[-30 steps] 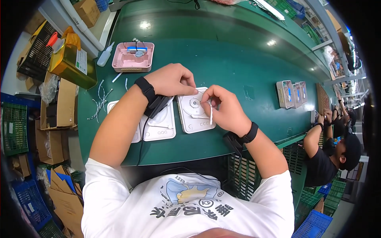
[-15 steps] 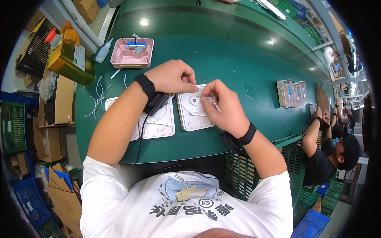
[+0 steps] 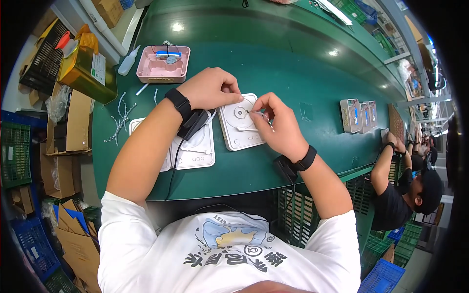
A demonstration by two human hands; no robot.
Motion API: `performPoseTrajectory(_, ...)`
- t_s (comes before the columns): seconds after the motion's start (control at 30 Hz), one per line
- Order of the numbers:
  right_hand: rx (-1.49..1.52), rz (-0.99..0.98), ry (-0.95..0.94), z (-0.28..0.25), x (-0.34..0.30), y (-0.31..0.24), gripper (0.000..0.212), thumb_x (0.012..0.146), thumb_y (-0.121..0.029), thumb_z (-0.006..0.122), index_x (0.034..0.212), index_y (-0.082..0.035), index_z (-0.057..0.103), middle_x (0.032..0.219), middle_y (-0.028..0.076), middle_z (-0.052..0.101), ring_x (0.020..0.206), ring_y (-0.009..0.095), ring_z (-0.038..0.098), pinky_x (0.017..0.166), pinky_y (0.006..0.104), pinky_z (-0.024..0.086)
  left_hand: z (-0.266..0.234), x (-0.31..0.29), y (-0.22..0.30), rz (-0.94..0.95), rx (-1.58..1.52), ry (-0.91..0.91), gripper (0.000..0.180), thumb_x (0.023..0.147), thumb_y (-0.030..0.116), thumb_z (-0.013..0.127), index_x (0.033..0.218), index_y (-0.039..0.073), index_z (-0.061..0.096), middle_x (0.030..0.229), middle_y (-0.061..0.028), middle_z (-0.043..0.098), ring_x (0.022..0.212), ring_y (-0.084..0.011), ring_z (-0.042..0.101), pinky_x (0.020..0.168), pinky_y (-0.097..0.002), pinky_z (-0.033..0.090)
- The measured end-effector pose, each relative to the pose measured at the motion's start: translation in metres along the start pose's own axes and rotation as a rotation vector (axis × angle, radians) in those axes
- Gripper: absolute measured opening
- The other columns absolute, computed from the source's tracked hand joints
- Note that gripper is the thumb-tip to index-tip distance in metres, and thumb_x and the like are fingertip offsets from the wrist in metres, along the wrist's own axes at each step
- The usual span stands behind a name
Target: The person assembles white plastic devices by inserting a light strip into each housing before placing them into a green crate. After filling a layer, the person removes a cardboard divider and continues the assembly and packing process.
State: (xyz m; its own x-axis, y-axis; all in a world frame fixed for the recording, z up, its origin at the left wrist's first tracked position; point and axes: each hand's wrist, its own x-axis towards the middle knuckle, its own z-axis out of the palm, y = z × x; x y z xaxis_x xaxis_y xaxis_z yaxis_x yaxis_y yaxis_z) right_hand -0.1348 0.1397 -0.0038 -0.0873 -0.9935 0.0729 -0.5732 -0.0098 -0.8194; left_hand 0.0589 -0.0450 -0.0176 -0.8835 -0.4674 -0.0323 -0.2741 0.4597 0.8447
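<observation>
A white square casing (image 3: 239,140) with a round dial and small circles on its face lies in front of me. At its far edge my left hand (image 3: 210,89) is closed, thumb and fingers gripping the corner. My right hand (image 3: 279,126) pinches a thin pale strand (image 3: 266,116) over the dial's right side; its tip is near the dial's middle. Most of the strand is hidden by the fingers. Left of this casing, partly under my left forearm, more white casings (image 3: 198,158) lie side by side.
Far left stand a pink open casing (image 3: 163,71) with wired parts, a squeeze bottle (image 3: 128,62) and a yellow-gold can (image 3: 88,75). Loose twisted wires (image 3: 118,119) lie on the green table (image 3: 234,183). To the right are several open casings (image 3: 350,117) and a co-worker (image 3: 403,195).
The white casing has shifted away from me, with my left hand at its far edge. My right fingers have moved slightly, and the strand in them shows less than before.
</observation>
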Motion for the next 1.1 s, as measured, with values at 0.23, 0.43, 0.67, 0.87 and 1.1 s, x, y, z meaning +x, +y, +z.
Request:
performPoseTrajectory(0.23,0.118,-0.018,0.118,0.018,0.005,0.015,0.021,0.106,-0.002,0.074,0.119,-0.004,0.057,0.102,-0.001,0.068,0.082,0.005,0.052,0.071,0.0242,0.046,0.0,0.002,0.002,-0.017,0.03,-0.021,0.026,0.101,0.027,0.086,0.102,0.001,0.083,0.083,-0.0045,0.077,0.076,-0.011,0.07,0.072,-0.0302,0.056)
performPoseTrajectory(0.43,-0.007,-0.126,0.059,0.009,0.007,0.011,0.021,0.107,-0.001,0.072,0.117,-0.003,0.054,0.104,0.005,0.07,0.081,0.01,0.055,0.072,0.0283,0.048,0.0,0.002,-0.002,-0.015,0.009,0.001,0.028,0.099,0.03,0.086,0.102,0.002,0.083,0.083,-0.0056,0.078,0.077,-0.0133,0.071,0.072,-0.0324,0.057)
performPoseTrajectory(0.67,-0.142,-0.203,-0.038,-0.002,0.014,0.003,0.021,0.106,0.0,0.071,0.115,-0.003,0.052,0.102,0.009,0.07,0.081,0.018,0.061,0.074,0.0337,0.052,-0.003,0.003,0.003,-0.016,0.008,0.012,0.03,0.095,0.034,0.086,0.1,0.004,0.085,0.085,-0.0084,0.08,0.078,-0.0181,0.074,0.075,-0.0351,0.06)
performPoseTrajectory(0.87,-0.267,-0.176,0.025,0.005,0.01,-0.013,0.022,0.102,-0.001,0.076,0.112,-0.003,0.056,0.099,0.008,0.073,0.078,0.019,0.064,0.073,0.0341,0.054,0.0,0.001,0.005,-0.039,0.025,-0.005,0.03,0.095,0.034,0.086,0.1,0.004,0.085,0.087,-0.0088,0.08,0.079,-0.0183,0.075,0.075,-0.0351,0.06)
performPoseTrajectory(1.1,-0.092,-0.105,0.036,-0.006,0.002,-0.012,0.024,0.095,-0.002,0.082,0.114,-0.003,0.067,0.101,0.009,0.08,0.074,0.019,0.069,0.074,0.0307,0.058,-0.002,0.002,0.0,-0.021,0.009,-0.005,0.03,0.097,0.033,0.086,0.103,0.004,0.084,0.086,-0.0074,0.079,0.079,-0.0162,0.073,0.073,-0.0338,0.058)
